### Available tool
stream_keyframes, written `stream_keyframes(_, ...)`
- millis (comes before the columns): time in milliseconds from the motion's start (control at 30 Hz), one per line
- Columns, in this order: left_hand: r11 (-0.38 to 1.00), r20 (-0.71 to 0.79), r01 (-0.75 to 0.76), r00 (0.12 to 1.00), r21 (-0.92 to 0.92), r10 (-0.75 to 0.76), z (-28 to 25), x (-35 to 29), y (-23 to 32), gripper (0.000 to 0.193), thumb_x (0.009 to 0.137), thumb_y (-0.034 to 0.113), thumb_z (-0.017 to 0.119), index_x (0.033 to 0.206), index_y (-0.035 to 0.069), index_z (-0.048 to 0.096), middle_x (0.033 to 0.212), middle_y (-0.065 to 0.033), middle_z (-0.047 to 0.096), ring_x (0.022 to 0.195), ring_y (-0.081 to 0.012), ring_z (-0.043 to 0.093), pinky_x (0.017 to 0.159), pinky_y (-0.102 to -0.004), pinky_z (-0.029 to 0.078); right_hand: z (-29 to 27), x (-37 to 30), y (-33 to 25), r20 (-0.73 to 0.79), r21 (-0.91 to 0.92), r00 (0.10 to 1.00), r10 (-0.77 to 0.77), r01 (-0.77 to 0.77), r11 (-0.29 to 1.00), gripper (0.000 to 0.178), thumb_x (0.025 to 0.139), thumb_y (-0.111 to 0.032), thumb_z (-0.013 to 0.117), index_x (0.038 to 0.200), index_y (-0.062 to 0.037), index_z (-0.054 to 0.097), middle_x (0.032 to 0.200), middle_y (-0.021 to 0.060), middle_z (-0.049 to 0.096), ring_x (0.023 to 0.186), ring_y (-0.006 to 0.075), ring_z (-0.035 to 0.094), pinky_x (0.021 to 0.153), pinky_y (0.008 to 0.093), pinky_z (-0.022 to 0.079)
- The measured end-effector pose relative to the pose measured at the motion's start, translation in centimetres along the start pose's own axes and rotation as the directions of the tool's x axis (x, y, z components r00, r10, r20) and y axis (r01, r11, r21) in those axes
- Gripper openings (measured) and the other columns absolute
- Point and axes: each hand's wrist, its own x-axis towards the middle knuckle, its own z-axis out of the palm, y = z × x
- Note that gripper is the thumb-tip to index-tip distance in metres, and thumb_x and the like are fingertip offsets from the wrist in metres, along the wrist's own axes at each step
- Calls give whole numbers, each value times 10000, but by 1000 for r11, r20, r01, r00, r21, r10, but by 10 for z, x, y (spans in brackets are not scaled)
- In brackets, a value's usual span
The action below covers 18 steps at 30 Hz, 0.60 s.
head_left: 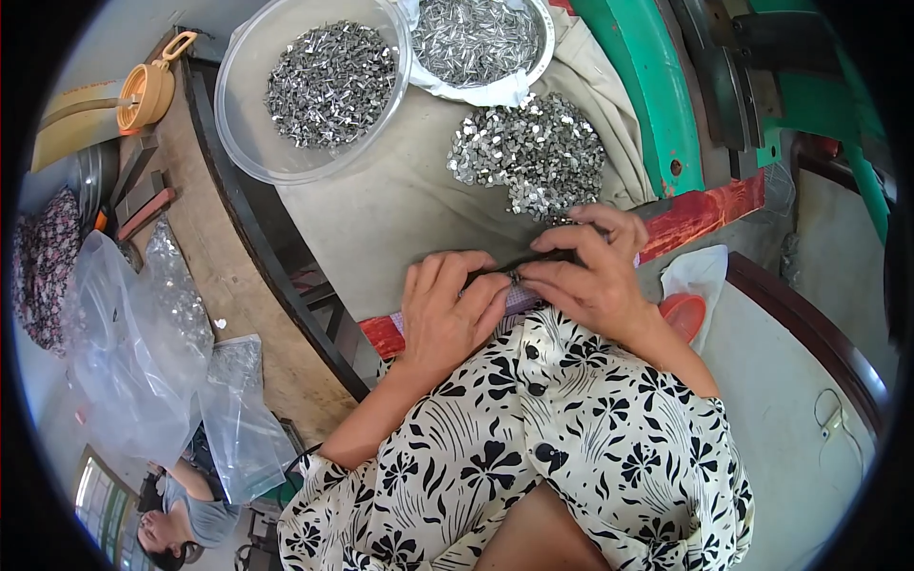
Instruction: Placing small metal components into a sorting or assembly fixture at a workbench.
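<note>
My left hand (446, 306) and my right hand (592, 276) meet at the near edge of the cloth-covered work surface (362, 238), fingertips pinched together. Between them is a tiny dark metal piece (515, 277), mostly hidden by the fingers; its exact kind is not clear. Just beyond my right hand lies a loose heap of small flat silvery metal pieces (533, 157). Farther off, a round clear plastic tub (238, 105) holds many short metal pieces. Beside it, a lined bowl (546, 48) is filled with thin shiny metal pins (471, 40).
Green machinery (633, 86) stands at the right behind a red board (705, 217). On the left, a wooden table (238, 276) carries clear plastic bags (138, 352) and an orange plastic cap (145, 97). A red dish (682, 316) sits near my right forearm. Another person (205, 519) is at lower left.
</note>
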Motion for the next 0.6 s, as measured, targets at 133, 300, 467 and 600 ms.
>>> stream_keyframes(133,998,22,55,998,-34,-54,0,-6,0,288,737,142,782,998,104,668,1047,-26,617,945,-244,578,778,-378,417,-13,5,8,-37,-7,998,53,-53,999,251,636,-185,844,877,-201,777,1064,-40,647,1150,282,487,988,405,312)
stream_keyframes(300,994,18,86,996,-65,-85,-1,-6,-1,349,743,156,789,1052,81,645,1100,-62,599,971,-271,570,802,-393,421,-13,-1,7,-1,12,1000,19,-19,1000,222,658,-205,831,872,-227,778,1071,-57,649,1145,273,489,964,407,311)
stream_keyframes(467,996,71,86,994,-9,-85,-1,-3,1,369,702,155,836,1017,74,663,1101,-85,599,983,-292,574,826,-402,441,-2,-5,5,19,-74,997,-73,74,995,190,670,-230,808,854,-241,761,1067,-90,655,1146,247,489,924,405,313)
stream_keyframes(600,997,73,69,995,-27,-67,-3,-5,-1,350,765,164,781,1072,74,638,1123,-77,589,997,-283,564,818,-404,428,-4,-6,2,24,-83,990,-142,143,986,187,660,-227,815,833,-221,741,1058,-92,661,1139,242,494,915,412,323)
